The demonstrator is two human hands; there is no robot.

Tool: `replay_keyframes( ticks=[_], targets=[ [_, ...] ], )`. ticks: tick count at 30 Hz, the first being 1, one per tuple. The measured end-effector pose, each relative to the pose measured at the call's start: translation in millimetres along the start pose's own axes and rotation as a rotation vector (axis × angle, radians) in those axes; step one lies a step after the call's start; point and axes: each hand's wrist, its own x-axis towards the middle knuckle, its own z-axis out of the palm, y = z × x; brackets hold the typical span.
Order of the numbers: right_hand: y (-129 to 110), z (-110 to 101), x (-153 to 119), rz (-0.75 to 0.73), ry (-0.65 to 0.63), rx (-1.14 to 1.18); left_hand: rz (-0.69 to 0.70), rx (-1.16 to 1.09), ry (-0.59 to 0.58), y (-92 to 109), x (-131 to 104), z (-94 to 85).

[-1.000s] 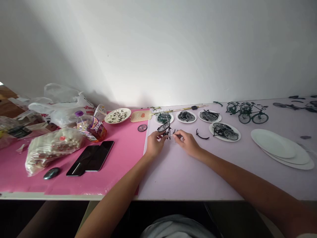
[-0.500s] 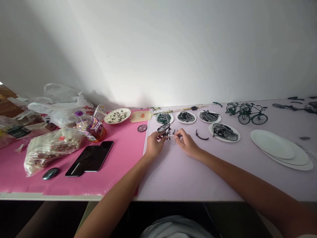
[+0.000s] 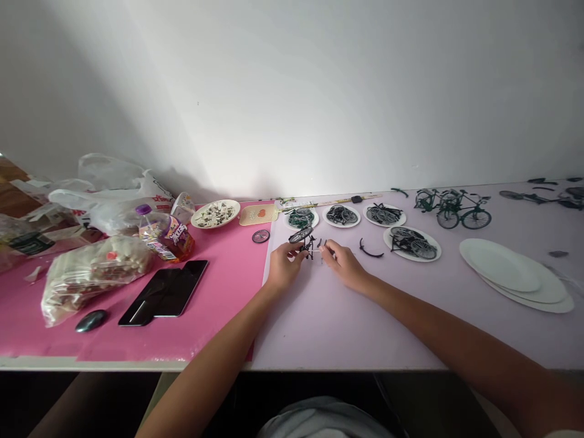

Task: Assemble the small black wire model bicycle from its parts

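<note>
Between my hands is a small dark model bicycle frame with one wheel fitted. My left hand grips it from the left, fingers closed round its lower part. My right hand pinches a thin tool, seen only as a light shaft reaching left to the frame. The far end of the shaft is too small to make out. A loose wheel lies on the pink sheet to the left. To the right, a curved black part rests on the table.
Plates of bicycle parts line the back, with another plate at right. Assembled green bicycles stand behind stacked white plates. Leftward are phones, a mouse, a drink bottle and bags.
My right hand has shifted very slightly left toward the frame. The whole view has moved a little; both hands keep their hold.
</note>
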Motion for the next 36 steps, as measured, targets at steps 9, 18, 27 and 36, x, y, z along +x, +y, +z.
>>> replay_keyframes(
  ticks=[9, 18, 27, 36],
  targets=[
    [1.5, 0.9, -3.0, -0.032, -0.007, 0.064, -0.018, -0.022, 0.005, -3.5, 1.8, 1.1],
    [-3.5, -0.5, -1.1, -0.052, 0.009, 0.004, -0.033, -0.035, -0.005, -0.5, 0.6, -0.6],
    [-3.7, -1.8, -0.9, -0.005, 0.003, -0.015, -0.003, -0.022, -0.018, 0.6, -1.4, -0.1],
    [-1.5, -1.1, -2.7, -0.02, -0.033, 0.094, -0.023, -0.038, 0.0, 0.9, 0.1, -1.3]
  ],
)
